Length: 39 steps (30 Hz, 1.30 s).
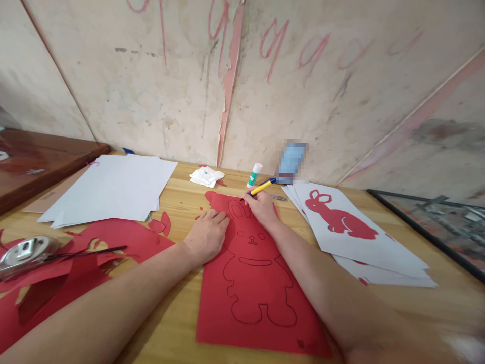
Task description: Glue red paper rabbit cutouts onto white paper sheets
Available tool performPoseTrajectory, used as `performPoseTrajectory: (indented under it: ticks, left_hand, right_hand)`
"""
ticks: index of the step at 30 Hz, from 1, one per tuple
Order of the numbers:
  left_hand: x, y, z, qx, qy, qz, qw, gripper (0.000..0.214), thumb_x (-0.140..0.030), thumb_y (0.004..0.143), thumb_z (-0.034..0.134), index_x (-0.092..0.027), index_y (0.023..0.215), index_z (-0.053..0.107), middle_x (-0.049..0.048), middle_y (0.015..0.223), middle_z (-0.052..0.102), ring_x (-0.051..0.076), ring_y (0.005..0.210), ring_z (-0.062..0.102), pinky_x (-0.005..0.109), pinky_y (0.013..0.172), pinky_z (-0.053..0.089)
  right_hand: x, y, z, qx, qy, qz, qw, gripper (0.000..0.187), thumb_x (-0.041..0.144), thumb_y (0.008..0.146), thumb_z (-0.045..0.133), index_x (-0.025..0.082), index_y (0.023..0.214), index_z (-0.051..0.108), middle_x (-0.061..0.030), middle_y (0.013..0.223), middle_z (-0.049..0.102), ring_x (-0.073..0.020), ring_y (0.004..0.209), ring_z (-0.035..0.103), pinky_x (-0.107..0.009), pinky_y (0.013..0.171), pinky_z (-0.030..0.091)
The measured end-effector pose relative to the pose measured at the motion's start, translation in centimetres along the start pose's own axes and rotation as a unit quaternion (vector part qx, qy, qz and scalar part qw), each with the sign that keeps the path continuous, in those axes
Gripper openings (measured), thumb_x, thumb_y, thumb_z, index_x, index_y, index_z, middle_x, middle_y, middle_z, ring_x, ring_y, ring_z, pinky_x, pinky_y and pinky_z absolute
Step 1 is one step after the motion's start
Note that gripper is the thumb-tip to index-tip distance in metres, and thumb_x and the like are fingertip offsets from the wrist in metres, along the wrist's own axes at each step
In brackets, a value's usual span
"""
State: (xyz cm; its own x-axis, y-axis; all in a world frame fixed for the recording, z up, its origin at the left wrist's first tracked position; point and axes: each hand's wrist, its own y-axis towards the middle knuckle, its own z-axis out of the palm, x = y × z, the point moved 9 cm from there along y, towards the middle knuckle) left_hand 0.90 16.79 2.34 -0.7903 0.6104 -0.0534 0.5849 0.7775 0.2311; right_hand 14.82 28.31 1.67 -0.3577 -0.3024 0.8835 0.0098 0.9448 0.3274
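Observation:
A sheet of red paper lies on the wooden table in front of me, with a rabbit outline drawn on it in dark lines. My right hand is closed around a yellow and blue pen, its tip at the rabbit's ear near the sheet's top edge. Flat on the paper's left edge rests my left hand, holding nothing. Part of the drawing's right side is hidden under my right hand and forearm.
Red paper scraps and a tape measure lie left, below white sheets. A crumpled tissue, a glue stick and a blurred phone-like object are at the back. A red rabbit cutout lies on white paper right.

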Motion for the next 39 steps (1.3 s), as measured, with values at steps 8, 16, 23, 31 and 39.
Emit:
performPoseTrajectory:
  ticks: [8,16,23,31,39]
  left_hand:
    - [0.1,-0.1,0.1,-0.002,-0.003,0.0,1.0,0.03,-0.016,0.094,0.039,-0.012,0.112,0.061,0.0127,0.114,0.063,0.027,0.098,0.051,0.042,0.084,0.046]
    - [0.1,-0.2,-0.1,-0.01,0.005,0.006,1.0,0.029,-0.014,0.093,0.04,-0.012,0.113,0.062,0.0132,0.113,0.064,0.027,0.1,0.052,0.042,0.088,0.045]
    - [0.2,-0.2,-0.3,-0.018,-0.002,0.007,1.0,0.028,-0.014,0.092,0.042,-0.014,0.111,0.062,0.0134,0.111,0.064,0.027,0.1,0.054,0.042,0.087,0.046]
    - [0.1,-0.3,-0.2,-0.012,0.007,0.008,1.0,0.028,-0.013,0.094,0.04,-0.012,0.109,0.062,0.0133,0.111,0.064,0.027,0.101,0.053,0.042,0.091,0.045]
    - [0.0,-0.1,-0.2,-0.009,0.004,0.008,1.0,0.03,-0.012,0.093,0.039,-0.012,0.112,0.062,0.0134,0.111,0.064,0.026,0.099,0.053,0.043,0.091,0.046]
  right_hand:
    - [-0.6,0.1,-0.5,-0.028,0.026,0.018,0.999,0.02,0.041,0.067,0.06,0.022,0.072,0.056,0.0042,0.05,0.053,-0.0152,0.049,0.051,-0.028,0.054,0.04]
    - [-1.0,0.2,-0.1,-0.014,0.107,0.051,0.993,0.022,0.039,0.061,0.064,0.021,0.069,0.056,0.005,0.051,0.053,-0.0116,0.048,0.047,-0.024,0.049,0.037]
    - [-2.0,0.6,0.1,0.038,0.182,0.154,0.97,0.026,0.031,0.056,0.072,0.019,0.073,0.056,0.0044,0.05,0.055,-0.0083,0.044,0.044,-0.019,0.04,0.028]
    - [-0.1,-0.8,-1.5,0.031,0.09,0.06,0.994,0.022,0.038,0.069,0.066,0.019,0.074,0.058,0.0034,0.055,0.057,-0.0109,0.048,0.049,-0.023,0.047,0.035]
    - [1.0,-2.2,-1.1,0.034,0.01,-0.011,0.999,0.022,0.044,0.072,0.058,0.023,0.07,0.053,0.0044,0.054,0.051,-0.0147,0.051,0.048,-0.027,0.052,0.037]
